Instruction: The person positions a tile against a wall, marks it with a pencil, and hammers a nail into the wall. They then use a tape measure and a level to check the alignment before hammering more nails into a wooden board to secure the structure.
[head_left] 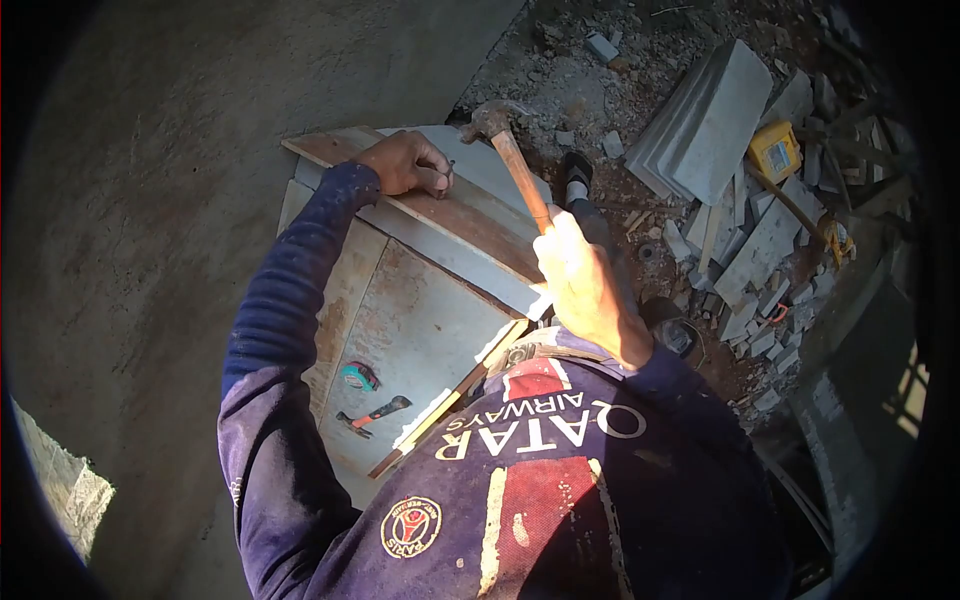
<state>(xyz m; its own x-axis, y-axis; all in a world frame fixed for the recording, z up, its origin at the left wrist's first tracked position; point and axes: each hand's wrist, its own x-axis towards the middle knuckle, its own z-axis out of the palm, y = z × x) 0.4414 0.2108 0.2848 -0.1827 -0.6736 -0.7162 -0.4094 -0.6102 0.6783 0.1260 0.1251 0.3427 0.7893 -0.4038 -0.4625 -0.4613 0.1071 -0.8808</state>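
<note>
My right hand (585,275) is closed round the wooden handle of a claw hammer (520,177), whose metal head is raised at the upper middle of the view. To its left, my left hand (410,166) pinches a small thin dark piece, like a nail, over a wooden board (465,228). The fingertips are close to the board's surface. The hammer head is apart from the small piece, up and to its right. Beneath the board lie pale panels (420,300) over the work surface.
A teal tape measure (359,376) and a small hammer with a red and black handle (375,414) lie on the panel. At the right are stacked tiles (700,125), a yellow container (775,150) and broken rubble. A concrete wall (180,200) stands at the left.
</note>
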